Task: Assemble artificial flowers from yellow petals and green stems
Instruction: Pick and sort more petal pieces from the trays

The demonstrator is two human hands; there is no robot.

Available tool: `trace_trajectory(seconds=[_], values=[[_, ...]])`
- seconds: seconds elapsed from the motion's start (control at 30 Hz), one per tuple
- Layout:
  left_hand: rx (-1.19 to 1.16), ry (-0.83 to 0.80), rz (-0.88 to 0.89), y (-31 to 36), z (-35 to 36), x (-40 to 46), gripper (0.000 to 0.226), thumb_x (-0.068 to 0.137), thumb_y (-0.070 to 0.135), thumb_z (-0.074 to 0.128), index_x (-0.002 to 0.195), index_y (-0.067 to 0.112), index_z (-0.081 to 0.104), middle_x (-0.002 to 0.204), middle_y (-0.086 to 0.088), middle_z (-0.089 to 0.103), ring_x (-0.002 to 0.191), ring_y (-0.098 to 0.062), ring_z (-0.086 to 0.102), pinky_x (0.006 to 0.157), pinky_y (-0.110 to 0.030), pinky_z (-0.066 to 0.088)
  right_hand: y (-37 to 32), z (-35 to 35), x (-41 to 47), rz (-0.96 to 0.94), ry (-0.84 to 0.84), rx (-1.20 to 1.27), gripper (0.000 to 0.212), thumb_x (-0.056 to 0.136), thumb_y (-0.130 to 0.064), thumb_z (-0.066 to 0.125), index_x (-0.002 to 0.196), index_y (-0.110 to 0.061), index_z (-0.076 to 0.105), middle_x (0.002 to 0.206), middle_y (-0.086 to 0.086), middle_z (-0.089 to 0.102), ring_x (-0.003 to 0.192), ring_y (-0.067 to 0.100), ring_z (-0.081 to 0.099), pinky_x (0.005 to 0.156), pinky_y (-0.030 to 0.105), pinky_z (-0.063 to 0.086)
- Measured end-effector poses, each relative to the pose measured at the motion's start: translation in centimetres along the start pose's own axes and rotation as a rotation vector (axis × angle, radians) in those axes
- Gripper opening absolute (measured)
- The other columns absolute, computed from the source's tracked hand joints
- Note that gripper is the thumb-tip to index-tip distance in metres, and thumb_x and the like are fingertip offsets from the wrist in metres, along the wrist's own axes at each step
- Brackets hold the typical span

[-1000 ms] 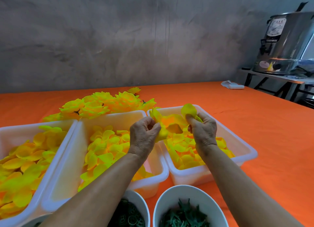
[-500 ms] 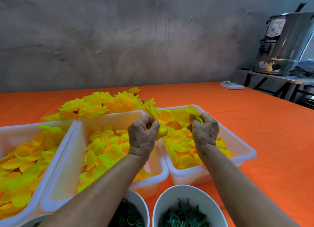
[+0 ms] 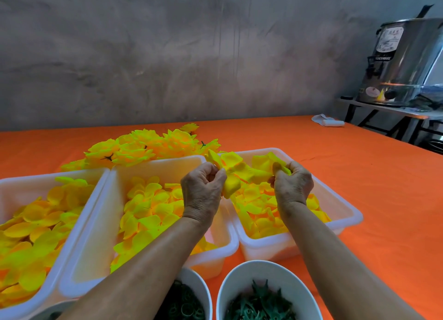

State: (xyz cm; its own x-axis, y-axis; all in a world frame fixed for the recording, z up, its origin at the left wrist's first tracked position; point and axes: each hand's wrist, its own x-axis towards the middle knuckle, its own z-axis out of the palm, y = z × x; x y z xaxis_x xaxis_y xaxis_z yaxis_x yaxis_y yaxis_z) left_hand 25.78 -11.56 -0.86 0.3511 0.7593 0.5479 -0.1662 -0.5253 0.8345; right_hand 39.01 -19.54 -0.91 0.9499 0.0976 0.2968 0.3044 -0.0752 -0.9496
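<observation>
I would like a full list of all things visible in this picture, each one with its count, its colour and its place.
petal trays: three, white, side by side on the near table, all holding loose yellow petals
held petals: a small cluster, yellow, between both hands above the right tray
finished flowers: a pile, yellow, behind the trays
bowls: two, white, nearest edge, holding dark green parts
tablecloth: one, orange, covering the table
cloth: one, white, far right of the table
metal urn: one, silver, on a side stand at right
left hand: pinching the petals
right hand: pinching the petals
</observation>
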Motion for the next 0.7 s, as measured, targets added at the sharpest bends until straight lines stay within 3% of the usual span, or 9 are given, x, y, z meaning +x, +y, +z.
trace_trajectory(seconds=[0.07,0.17,0.27,0.37,0.53,0.63,0.7], values=[[0.019,0.040,-0.019,-0.4,-0.3,0.4,0.023,0.084,0.004,0.063,0.064,-0.005,0.058,0.058,-0.022,0.047,0.058,-0.019,0.039,0.053,-0.042,0.045,0.3,-0.3,0.6,0.020,0.057,-0.050,0.017,0.086,-0.018,0.063,0.082,-0.002,0.068,0.084,0.026,0.067,0.085,0.042,0.062,0.080,0.044,0.048],[0.032,0.198,-0.084,-1.5,-1.6,1.6,0.022,0.083,0.004,0.063,0.062,0.001,0.056,0.058,-0.007,0.041,0.060,-0.016,0.033,0.055,-0.034,0.035,0.8,-1.6,1.8,0.094,0.156,-0.141,0.034,0.089,-0.030,0.061,0.090,0.003,0.066,0.097,0.030,0.065,0.093,0.043,0.059,0.082,0.043,0.041],[-0.018,0.151,-0.100,-1.4,-1.7,1.6,0.027,0.085,0.005,0.063,0.060,0.008,0.055,0.054,-0.003,0.043,0.050,-0.009,0.036,0.047,-0.023,0.036,0.8,-1.1,1.4,0.070,-0.037,-0.183,0.027,0.085,-0.027,0.065,0.086,-0.001,0.068,0.090,0.029,0.066,0.088,0.044,0.062,0.083,0.051,0.048],[-0.172,0.040,-0.170,-1.1,-0.9,1.0,0.024,0.088,0.008,0.062,0.065,0.013,0.061,0.055,0.000,0.051,0.045,-0.004,0.044,0.038,-0.019,0.041,0.2,-0.3,0.3,0.007,-0.195,-0.264,0.016,0.077,-0.021,0.069,0.085,-0.007,0.072,0.087,0.026,0.067,0.088,0.040,0.063,0.081,0.042,0.050],[-0.251,0.055,-0.226,-1.1,-1.5,1.2,0.014,0.087,0.008,0.064,0.075,0.015,0.067,0.056,0.011,0.061,0.050,-0.001,0.056,0.044,-0.020,0.046,0.0,-0.6,-0.4,-0.025,-0.353,-0.330,0.034,0.069,-0.005,0.069,0.100,-0.017,0.073,0.098,0.009,0.070,0.097,0.025,0.063,0.079,0.025,0.044],[-0.219,0.052,-0.213,-0.9,-1.4,1.0,0.013,0.087,0.009,0.065,0.075,0.015,0.067,0.064,0.002,0.063,0.053,-0.001,0.060,0.050,-0.025,0.049,-0.5,-0.3,-1.1,-0.089,-0.472,-0.173,0.047,0.068,0.000,0.070,0.112,-0.016,0.068,0.100,0.010,0.068,0.092,0.019,0.063,0.085,0.031,0.050],[-0.184,0.034,-0.177,-0.9,-1.4,1.0,0.014,0.086,0.008,0.065,0.074,0.015,0.067,0.066,-0.001,0.062,0.055,-0.003,0.059,0.054,-0.029,0.050,-0.8,-0.2,-1.3,-0.166,-0.455,-0.095,0.043,0.071,-0.005,0.073,0.112,-0.016,0.067,0.099,0.009,0.068,0.094,0.022,0.063,0.087,0.035,0.050]])
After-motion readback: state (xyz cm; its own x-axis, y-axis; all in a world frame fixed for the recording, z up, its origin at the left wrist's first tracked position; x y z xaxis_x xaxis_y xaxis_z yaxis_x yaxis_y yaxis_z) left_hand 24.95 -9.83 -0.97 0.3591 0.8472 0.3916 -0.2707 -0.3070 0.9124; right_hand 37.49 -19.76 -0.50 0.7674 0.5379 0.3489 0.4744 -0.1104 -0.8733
